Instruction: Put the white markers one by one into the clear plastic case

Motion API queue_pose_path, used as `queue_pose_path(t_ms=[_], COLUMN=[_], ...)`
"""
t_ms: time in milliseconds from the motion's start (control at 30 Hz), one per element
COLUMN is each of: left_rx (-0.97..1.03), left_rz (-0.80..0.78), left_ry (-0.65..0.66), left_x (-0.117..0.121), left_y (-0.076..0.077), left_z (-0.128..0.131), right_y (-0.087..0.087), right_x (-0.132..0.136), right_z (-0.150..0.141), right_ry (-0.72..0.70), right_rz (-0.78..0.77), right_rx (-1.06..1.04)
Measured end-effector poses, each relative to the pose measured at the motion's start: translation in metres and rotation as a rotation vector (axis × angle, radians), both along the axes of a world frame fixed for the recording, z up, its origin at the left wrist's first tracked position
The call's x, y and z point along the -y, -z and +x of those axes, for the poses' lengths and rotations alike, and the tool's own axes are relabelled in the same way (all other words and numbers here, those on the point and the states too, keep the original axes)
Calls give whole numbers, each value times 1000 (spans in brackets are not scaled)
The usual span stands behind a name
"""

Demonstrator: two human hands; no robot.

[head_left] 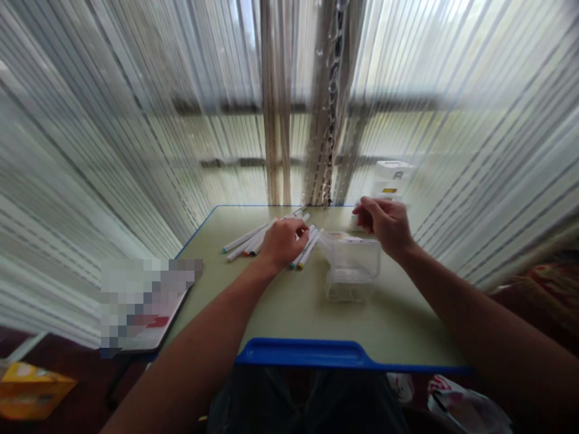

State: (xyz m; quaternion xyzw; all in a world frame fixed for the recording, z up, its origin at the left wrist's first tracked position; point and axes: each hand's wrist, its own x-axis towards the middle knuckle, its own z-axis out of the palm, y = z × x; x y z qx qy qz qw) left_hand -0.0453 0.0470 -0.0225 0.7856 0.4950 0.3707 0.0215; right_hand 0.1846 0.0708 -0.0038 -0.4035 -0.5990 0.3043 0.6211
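Several white markers [244, 240] with coloured ends lie in a loose pile on the table. My left hand [286, 242] rests over the pile with its fingers curled; whether a marker is in its grip is hidden. Right of the pile is a clear plastic box [357, 260], blurred, its open side facing me. Beyond and to the right of that box, my right hand [389, 226] is raised with bent, closed fingers. No object shows plainly in them. Behind it stands a white container [392, 178] with a dark letter and a small red and yellow label.
The light green table [280, 307] has a blue rim with a tray groove [303, 351] at the front. A pixelated flat object [149, 307] overlaps its left edge. String curtains [217, 138] hang right behind. A yellow package [34, 390] and plastic bags [465, 407] lie below.
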Motion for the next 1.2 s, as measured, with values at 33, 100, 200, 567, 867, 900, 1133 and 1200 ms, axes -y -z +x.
queue_pose_path(t_ms=[33, 100, 200, 567, 867, 900, 1133, 1200], left_rx=[-29, -80, -125, -134, -39, -34, -42, -46], left_rz=[-11, -34, -58, -35, 38, 44, 27, 5], left_ry=[17, 54, 85, 83, -117, -140, -237, -274], left_x=[0, 1, 1, -1, -9, -9, -7, -8], left_y=[2, 4, 6, 4, -6, -8, -18, -19], left_z=[2, 5, 5, -6, -20, -21, -25, -29], right_y=[6, 14, 20, 31, 29, 28, 26, 27], right_x=[1, 1, 2, -7, -7, -6, -4, -4], right_z=[2, 7, 10, 13, 11, 10, 8, 8], right_ry=[2, 14, 46, 90, 62, 58, 59, 52], right_rz=[-7, -17, 8, 29, 14, 15, 11, 6], right_rx=[24, 59, 165, 311, 309, 316, 353, 358])
